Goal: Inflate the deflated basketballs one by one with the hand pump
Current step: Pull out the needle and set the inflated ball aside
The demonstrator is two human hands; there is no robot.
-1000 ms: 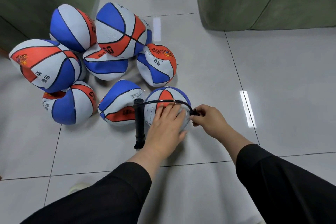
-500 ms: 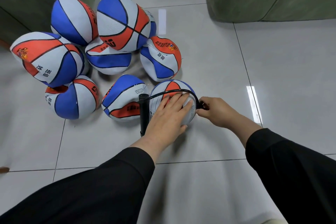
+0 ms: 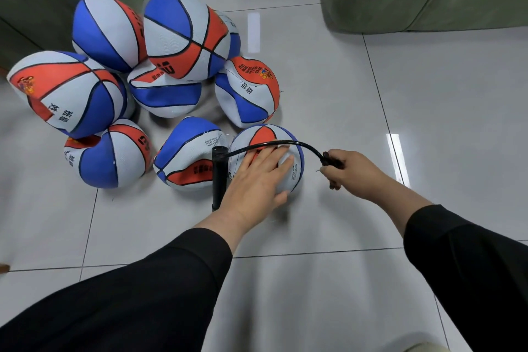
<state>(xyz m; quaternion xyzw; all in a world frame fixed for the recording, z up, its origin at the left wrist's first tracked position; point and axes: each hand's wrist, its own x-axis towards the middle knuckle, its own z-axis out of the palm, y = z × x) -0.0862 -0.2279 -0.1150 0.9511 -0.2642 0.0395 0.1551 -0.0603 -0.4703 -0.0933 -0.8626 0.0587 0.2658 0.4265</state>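
pile [image 3: 160,88]: seven balls on floor, left; several dented, unpumped
pump [image 3: 219,177]: upright beside near ball
left hand [image 3: 257,180]: fingers flat, steadying ball [image 3: 295,151]
right hand [image 3: 351,174]: fingers pinching hose [image 3: 311,148] end, needle out of ball
progress: early, most left

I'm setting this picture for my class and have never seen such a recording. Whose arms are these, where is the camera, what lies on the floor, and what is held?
There is no machine here: the arms in black sleeves belong to a person wearing a camera on the head, looking down at the tiled floor. The left hand lies flat on the nearest basketball, steadying it. The right hand pinches the end of a black hose, off the ball's right side. The hose arcs over the ball to the black hand pump standing beside it. Behind lies a cluster of red, white and blue basketballs, several dented and soft.
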